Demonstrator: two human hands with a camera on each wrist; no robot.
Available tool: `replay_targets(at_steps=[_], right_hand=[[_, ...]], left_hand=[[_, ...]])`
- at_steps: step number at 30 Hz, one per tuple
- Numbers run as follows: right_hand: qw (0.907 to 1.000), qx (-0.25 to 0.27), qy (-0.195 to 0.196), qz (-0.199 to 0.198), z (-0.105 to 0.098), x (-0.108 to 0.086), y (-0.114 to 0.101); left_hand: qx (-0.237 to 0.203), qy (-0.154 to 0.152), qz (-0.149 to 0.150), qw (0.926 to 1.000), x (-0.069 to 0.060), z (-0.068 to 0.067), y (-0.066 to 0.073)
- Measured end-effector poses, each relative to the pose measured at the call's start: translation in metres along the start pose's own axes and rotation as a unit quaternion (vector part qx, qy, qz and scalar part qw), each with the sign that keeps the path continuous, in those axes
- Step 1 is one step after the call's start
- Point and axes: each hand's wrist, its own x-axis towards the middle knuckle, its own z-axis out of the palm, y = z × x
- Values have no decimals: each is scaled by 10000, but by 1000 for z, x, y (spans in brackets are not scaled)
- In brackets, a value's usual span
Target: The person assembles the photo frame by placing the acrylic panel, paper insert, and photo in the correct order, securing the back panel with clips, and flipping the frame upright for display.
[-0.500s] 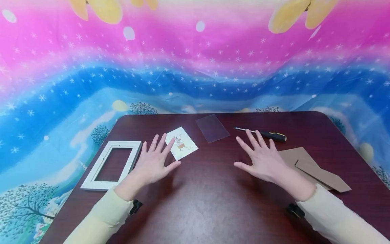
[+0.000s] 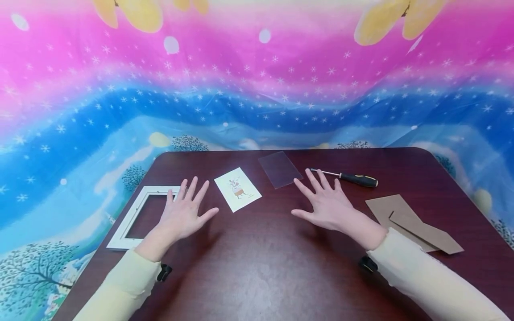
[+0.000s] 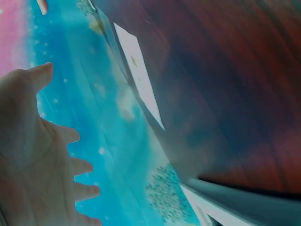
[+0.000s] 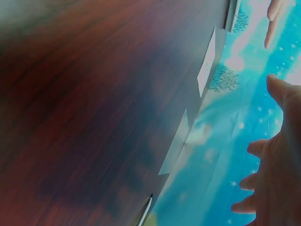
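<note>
My left hand (image 2: 182,218) hovers above the table with its fingers spread and nothing in it, in front of the right edge of a white picture frame (image 2: 120,227). To its right lies a white card (image 2: 238,189) printed with a potted plant. My right hand (image 2: 327,205), also spread and holding nothing, hangs over the table. Past its fingertips are a clear rectangular sheet (image 2: 279,169) and a screwdriver (image 2: 359,179) with a black and yellow handle. In the left wrist view the palm of the left hand (image 3: 37,155) shows; the right wrist view shows the right hand (image 4: 280,160) likewise apart from the tabletop.
A brown backing board (image 2: 395,207) with a folded-out stand strip (image 2: 429,229) lies at the right of the dark wooden table (image 2: 261,276). Behind the table's far edge hangs a pink and blue patterned cloth (image 2: 257,89).
Both hands have shifted to the left. The left hand now overlaps the picture frame and uncovers the card; the right hand has moved away from the backing board.
</note>
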Motion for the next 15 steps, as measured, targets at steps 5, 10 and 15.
replay_targets(at_steps=[5,10,15], right_hand=[[10000,9,-80,-45,5,16,-4],[9999,57,-127,35,11,31,-8],[9998,122,-173,-33,18,44,-15]], left_hand=[[-149,-87,-277,9995,-2,6,-16],[-374,-151,-487,9980,-6,8,-37],[-546,-420,-816,9943,-9,9,-65]])
